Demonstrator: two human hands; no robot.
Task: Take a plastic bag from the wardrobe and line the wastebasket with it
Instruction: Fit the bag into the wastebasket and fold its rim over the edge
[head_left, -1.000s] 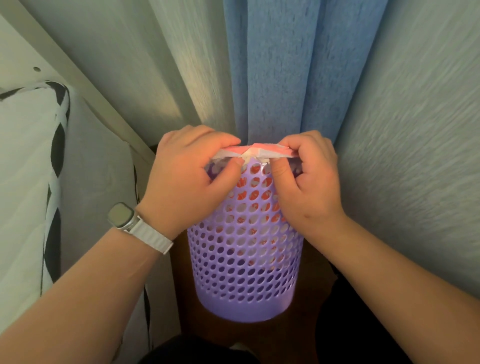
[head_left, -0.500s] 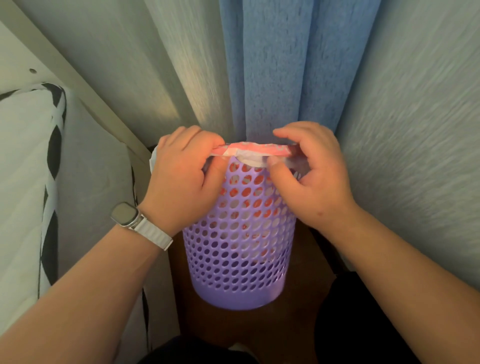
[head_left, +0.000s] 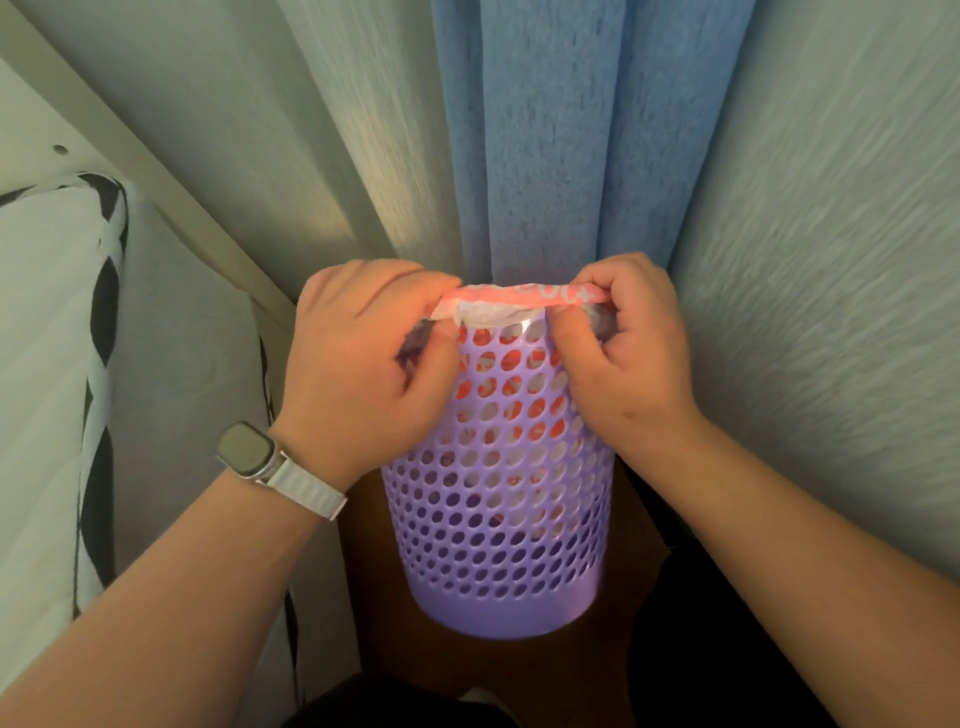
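A purple perforated wastebasket (head_left: 498, 530) stands on the brown floor, tilted toward me. A pink and white plastic bag (head_left: 519, 299) lies inside it; its red print shows through the holes, and its edge is stretched across the near rim. My left hand (head_left: 363, 358) pinches the bag's edge at the rim's left side. My right hand (head_left: 628, 343) pinches the bag's edge at the right side. Both hands hide the rim's sides, and the basket's opening is out of sight.
Blue and pale curtains (head_left: 550, 145) hang right behind the basket. A mattress with black and white bedding (head_left: 52, 364) and a white bed frame (head_left: 171, 208) close in on the left. A wall of pale curtain (head_left: 831, 312) stands on the right. Brown floor (head_left: 374, 613) surrounds the basket.
My hands have spread apart along the rim, pulling the bag's edge wider. My right hand's fingers, raised half a second ago, now curl down on the edge.
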